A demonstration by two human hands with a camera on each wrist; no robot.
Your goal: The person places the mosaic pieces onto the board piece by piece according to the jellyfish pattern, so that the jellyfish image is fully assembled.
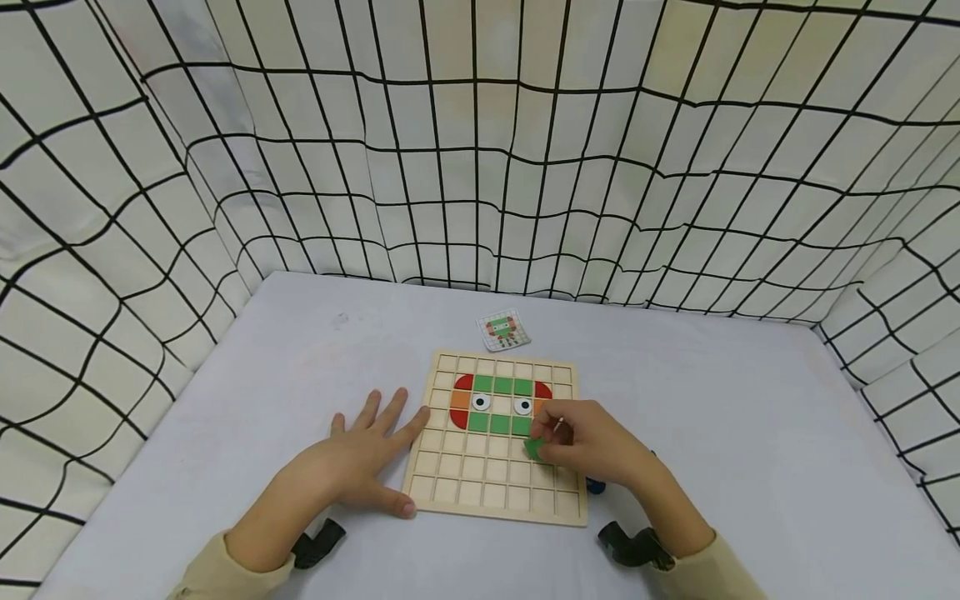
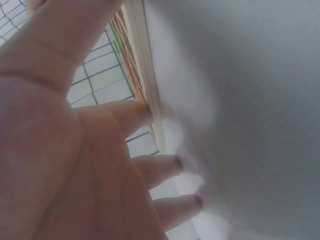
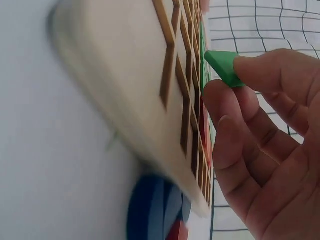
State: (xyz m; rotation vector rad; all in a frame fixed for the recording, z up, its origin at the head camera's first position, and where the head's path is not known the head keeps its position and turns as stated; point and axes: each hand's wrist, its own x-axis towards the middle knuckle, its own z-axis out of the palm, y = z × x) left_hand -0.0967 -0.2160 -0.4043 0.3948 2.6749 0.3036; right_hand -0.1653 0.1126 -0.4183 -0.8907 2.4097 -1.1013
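A wooden grid board (image 1: 472,468) lies on the table, its upper cells filled with green tiles (image 1: 500,423), red rounded corner pieces (image 1: 458,418), an orange tile (image 1: 458,400) and two eye pieces (image 1: 481,402). Thumb and fingers of my right hand (image 1: 592,442) pinch a small green tile (image 3: 225,67) above the board's right side. My left hand (image 1: 352,462) is spread out flat, its index finger and thumb touching the board's left edge. Part of the pattern on the right is hidden behind my right hand.
Beyond the board lies a small picture card (image 1: 503,330) with a coloured grid figure. Dark blue pieces (image 3: 145,207) and a red piece (image 3: 177,231) sit beside the board's right edge. Black netting (image 1: 480,200) over white cloth surrounds the white table (image 1: 712,400).
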